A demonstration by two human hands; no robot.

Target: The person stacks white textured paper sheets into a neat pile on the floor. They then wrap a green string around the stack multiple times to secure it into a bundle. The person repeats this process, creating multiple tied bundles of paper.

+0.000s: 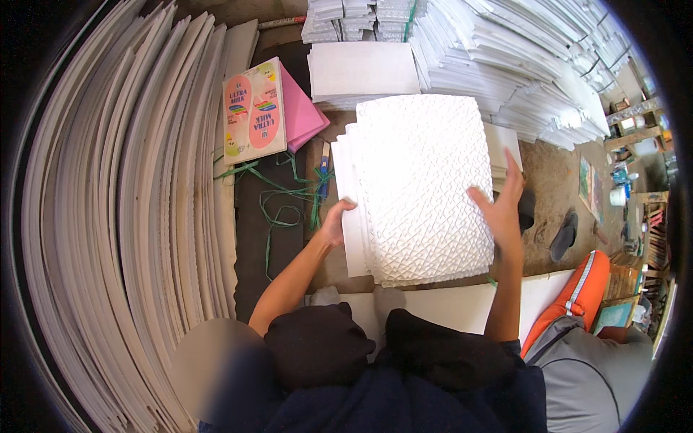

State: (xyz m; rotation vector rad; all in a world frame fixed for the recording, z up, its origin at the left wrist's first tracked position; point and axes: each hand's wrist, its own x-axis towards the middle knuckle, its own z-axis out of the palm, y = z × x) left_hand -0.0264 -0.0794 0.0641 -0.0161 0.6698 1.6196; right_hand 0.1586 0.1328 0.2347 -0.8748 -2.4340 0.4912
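Observation:
In front of me is a stack of white sheets (pixel 426 195), the top one embossed with a rough woven-looking pattern. Plain white sheets (pixel 351 238) stick out unevenly along its left side. My left hand (pixel 336 222) grips that edge, thumb on top and the other fingers hidden underneath. At the right edge, my right hand (pixel 503 209) has its fingers stretched apart, with the thumb against or just over the embossed sheet. Whether that thumb presses on the sheet I cannot tell.
Tall stacked boards (pixel 166 180) line the left. A printed carton sheet (pixel 254 112) lies over pink sheets (pixel 299 112), near green string (pixel 278 209) and a blue-handled cutter (pixel 325 173). White bundles (pixel 476 58) stand behind. A dark sandal (pixel 564 237) and an orange bag (pixel 570 299) are right.

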